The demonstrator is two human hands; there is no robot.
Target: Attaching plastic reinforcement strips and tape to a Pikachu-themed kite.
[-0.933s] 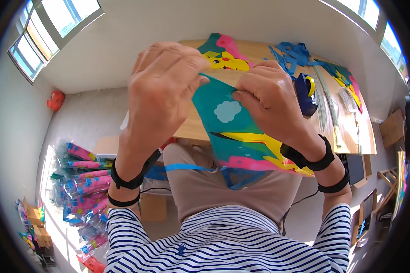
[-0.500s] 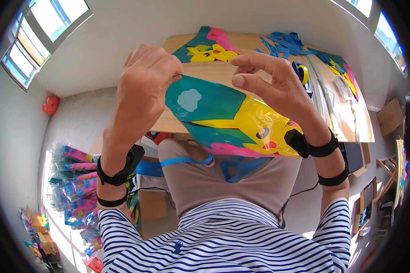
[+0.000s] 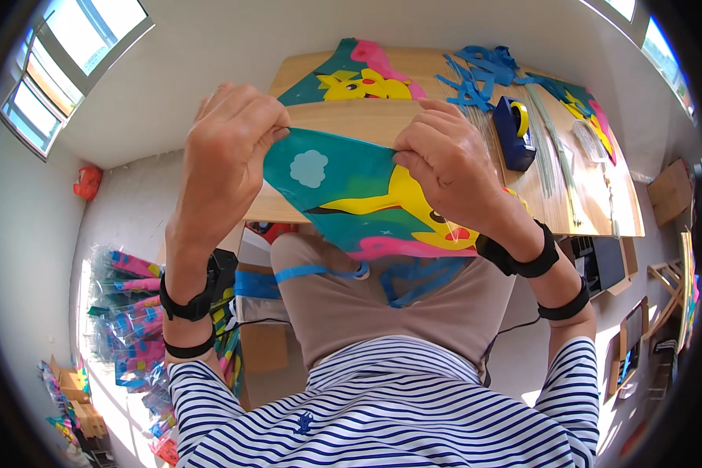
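A thin, shiny teal sheet (image 3: 343,168), printed with a yellow cartoon figure, a pale cloud and a pink patch, hangs in front of me above my lap. My left hand (image 3: 234,144) is closed in a pinch on its upper left corner. Farther along the same top edge, my right hand (image 3: 452,160) pinches it too, so the edge between them is drawn fairly straight. Part of the printed figure is covered by my right hand and wrist. Another sheet of the same print (image 3: 363,84) lies flat at the table's far side.
On the wooden table (image 3: 335,117) stand a dark blue tape dispenser (image 3: 515,140), blue ribbon strips (image 3: 487,70), thin rods (image 3: 554,148) and a clear plastic box (image 3: 589,140). Blue ribbon (image 3: 413,277) lies by my lap. Bagged colourful pieces (image 3: 136,320) are piled at left.
My right hand has closed from an open pose onto the sheet's top edge. My left hand has shifted slightly left with its corner, and the sheet hangs flatter.
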